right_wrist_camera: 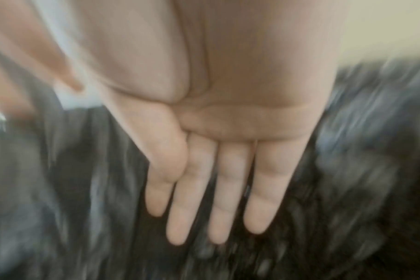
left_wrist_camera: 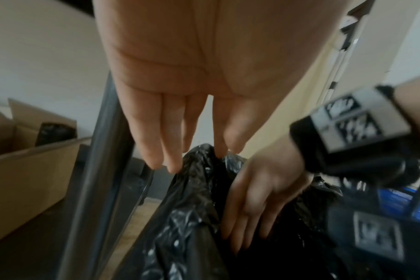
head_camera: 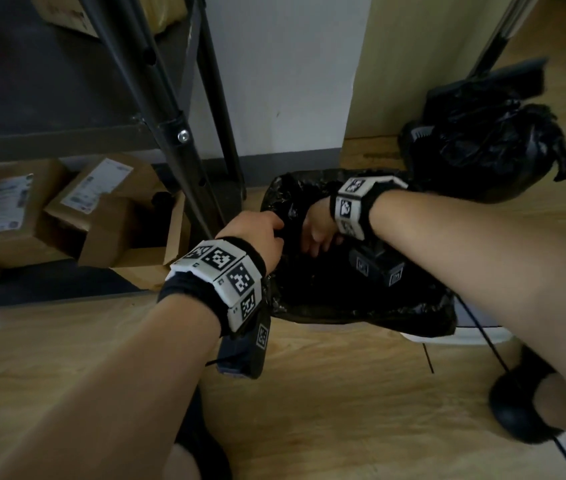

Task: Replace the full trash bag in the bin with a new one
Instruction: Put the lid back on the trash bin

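While I watch from the head view, my two forearms reach away from me over the wooden floor point(head_camera: 326, 393) toward the new black trash bag point(head_camera: 361, 299), which lines the bin point(head_camera: 475, 336); only a pale strip of the bin shows under the bag's near right edge. My left hand point(head_camera: 257, 233) is at the bag's left rim, and the left wrist view shows its index finger and thumb pinching a raised fold of the plastic point(left_wrist_camera: 204, 157), the other fingers point(left_wrist_camera: 156, 144) straight and hanging beside it. My right hand point(head_camera: 319, 226) sits inside the bag's mouth, just right of the left hand. Its fingers point(right_wrist_camera: 218, 199) are straight and side by side, pointing down over the dark plastic, holding nothing; that view is badly smeared, so I cannot tell whether the fingertips actually touch the liner. Each wrist wears a black band with white coded tags point(head_camera: 229, 271).

Further left, cardboard boxes point(head_camera: 21, 209) lie on the floor under a dark metal shelf rack point(head_camera: 170, 109), whose post stands just left of the bag. Far right, the full trash bag point(head_camera: 489, 147) sits bunched on the floor beside the cream wall point(head_camera: 413, 64), well apart from both hands.
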A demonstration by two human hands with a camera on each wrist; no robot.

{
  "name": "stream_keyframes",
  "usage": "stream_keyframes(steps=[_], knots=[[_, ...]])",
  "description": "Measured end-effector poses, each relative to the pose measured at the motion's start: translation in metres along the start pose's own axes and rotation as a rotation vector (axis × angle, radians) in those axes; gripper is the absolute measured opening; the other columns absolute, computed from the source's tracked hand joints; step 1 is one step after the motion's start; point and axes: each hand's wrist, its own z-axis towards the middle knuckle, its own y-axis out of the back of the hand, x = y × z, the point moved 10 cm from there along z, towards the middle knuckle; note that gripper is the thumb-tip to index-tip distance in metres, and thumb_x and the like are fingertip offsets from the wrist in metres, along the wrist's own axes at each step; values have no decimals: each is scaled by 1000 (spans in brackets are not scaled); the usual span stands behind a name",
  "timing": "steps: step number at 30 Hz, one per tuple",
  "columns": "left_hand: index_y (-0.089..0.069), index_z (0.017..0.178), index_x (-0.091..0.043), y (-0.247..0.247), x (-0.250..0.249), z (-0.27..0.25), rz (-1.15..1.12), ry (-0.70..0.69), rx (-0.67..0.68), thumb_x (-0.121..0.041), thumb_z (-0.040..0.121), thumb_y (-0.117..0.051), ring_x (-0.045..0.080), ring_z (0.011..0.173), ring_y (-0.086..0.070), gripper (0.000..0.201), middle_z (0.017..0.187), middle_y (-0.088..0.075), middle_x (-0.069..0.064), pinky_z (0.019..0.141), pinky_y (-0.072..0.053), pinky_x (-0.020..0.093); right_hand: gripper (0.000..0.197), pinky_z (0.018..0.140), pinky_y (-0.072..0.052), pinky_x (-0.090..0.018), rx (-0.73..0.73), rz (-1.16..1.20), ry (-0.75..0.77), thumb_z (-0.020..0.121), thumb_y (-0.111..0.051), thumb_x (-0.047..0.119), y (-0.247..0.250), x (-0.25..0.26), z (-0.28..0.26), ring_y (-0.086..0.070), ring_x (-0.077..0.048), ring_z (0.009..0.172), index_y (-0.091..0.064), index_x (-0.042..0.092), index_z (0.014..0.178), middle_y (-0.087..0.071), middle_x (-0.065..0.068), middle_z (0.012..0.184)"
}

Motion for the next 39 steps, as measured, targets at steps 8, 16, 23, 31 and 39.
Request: stream_keyframes(steps=[8, 16, 23, 31, 39], knots=[[-52, 133, -19, 13, -62, -30, 17, -139, -86, -25, 92, -47, 25, 124, -52, 41, 138, -51, 9, 103, -44, 34, 46, 48, -45, -20, 157, 417, -182, 101, -30, 23, 9, -60, -60, -51, -14, 45, -55, 20, 62, -55, 0, 50], [-55, 130, -18, -28, -163, -65, 9, -310, -31, -24, 95, -45, 20, 125, -52, 37, 135, -56, 5, 103, -41, 28, 18, 40, -43, -16, -488, 724, -126, 92, -49, 3, 14, -162, -158, -53, -11, 41, -62, 5, 79, -55, -7, 63], [-54, 130, -18, -100, -226, -68, 18, -315, 108, -21, 97, -42, 24, 123, -52, 36, 136, -55, 6, 102, -43, 31, 16, 59, -46, -26, -505, 805, -311, 95, -48, 13, -34, -273, -182, -53, -17, 58, -59, 3, 103, -56, -6, 68], [-53, 122, -11, -201, -271, -42, 128, -267, 300, -25, 95, -45, 32, 102, -60, 33, 121, -59, 14, 80, -49, 35, 28, 66, -57, -35, -540, 899, -422, 88, -53, 14, -73, -363, -162, -62, -26, 75, -62, 0, 111, -60, -13, 89], [-18, 146, -7, -267, -244, 6, 0, 84, 287, -39, 88, -58, 36, 136, -32, 78, 151, -23, 18, 111, -33, 42, 52, 93, -46, -42, -414, 799, -531, 90, -54, 24, -100, -401, -119, -53, -35, 114, -38, 4, 135, -52, -18, 127]])
